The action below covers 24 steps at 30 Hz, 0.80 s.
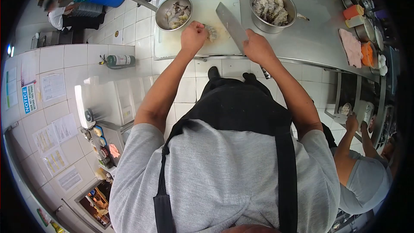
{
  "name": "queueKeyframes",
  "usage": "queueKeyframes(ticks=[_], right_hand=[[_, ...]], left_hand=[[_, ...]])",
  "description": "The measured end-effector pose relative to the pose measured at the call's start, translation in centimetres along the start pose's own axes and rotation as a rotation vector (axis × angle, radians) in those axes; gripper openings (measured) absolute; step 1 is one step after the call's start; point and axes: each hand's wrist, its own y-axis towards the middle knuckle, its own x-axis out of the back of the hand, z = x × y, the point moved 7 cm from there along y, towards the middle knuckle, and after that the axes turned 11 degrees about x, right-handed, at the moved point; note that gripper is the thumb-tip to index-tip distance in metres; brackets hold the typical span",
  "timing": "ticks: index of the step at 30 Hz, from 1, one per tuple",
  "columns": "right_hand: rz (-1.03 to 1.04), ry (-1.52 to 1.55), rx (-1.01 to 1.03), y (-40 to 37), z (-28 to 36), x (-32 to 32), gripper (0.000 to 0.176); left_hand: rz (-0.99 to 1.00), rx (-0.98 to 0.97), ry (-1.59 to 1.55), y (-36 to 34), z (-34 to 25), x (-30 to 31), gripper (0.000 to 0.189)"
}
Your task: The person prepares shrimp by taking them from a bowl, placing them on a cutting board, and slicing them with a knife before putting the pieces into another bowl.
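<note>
The right hand [258,47] is closing its fingers around the handle of a broad knife [231,23], whose blade is slanting over the white cutting board [215,0]. The left hand [194,39] is curling its fingers inward beside a greyish piece of seafood [211,33], which is lying on the board between that hand and the blade; whether the fingers are pinching it, I cannot tell. A metal bowl [160,22] of seafood is sitting on the board near the left hand, and a deeper metal pot [269,29], also holding seafood, is standing on the counter [315,39] beyond the right hand.
</note>
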Motion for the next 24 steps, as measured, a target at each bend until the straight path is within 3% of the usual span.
queueKeyframes(ticks=[1, 3, 6, 10, 12, 18, 19, 21, 24], right_hand=[[0.003, 0.0, -0.007, -0.2, 0.2, 0.0, 0.036], [0.176, 0.216, -0.147, -0.7, -0.3, -1.0, 0.036], [0.07, 0.139, -0.094, -0.7, -1.8, -1.0, 0.035], [-0.077, -0.041, 0.038, -1.6, -1.5, 0.2, 0.036], [-0.103, -0.098, 0.069, -2.6, -0.3, 0.6, 0.029], [-0.094, -0.212, 0.22, -3.1, 3.5, -0.9, 0.02], [-0.094, -0.213, 0.22, -2.8, 3.6, -1.1, 0.02], [-0.014, -0.315, 0.191, -2.2, 3.5, -1.7, 0.02], [-0.005, -0.361, 0.21, -2.3, 4.2, -1.2, 0.02]], left_hand=[[0.007, 0.002, 0.0, 0.1, 0.4, -0.1, 0.03], [-0.156, -0.556, 0.146, -1.6, -2.8, 0.3, 0.023], [-0.271, -0.595, 0.398, -2.5, -3.2, -1.0, 0.024], [-0.299, -0.525, 0.413, -2.5, -4.1, -1.1, 0.027], [-0.055, -0.313, 0.558, -1.6, -3.6, -1.8, 0.029], [0.212, -0.101, 0.589, -0.6, -4.9, -1.8, 0.032], [0.211, -0.101, 0.589, -0.8, -4.5, -2.0, 0.032], [0.036, -0.337, 0.496, -2.0, -5.1, -2.0, 0.032], [-0.081, -0.388, 0.263, -3.1, -4.6, -2.0, 0.032]])
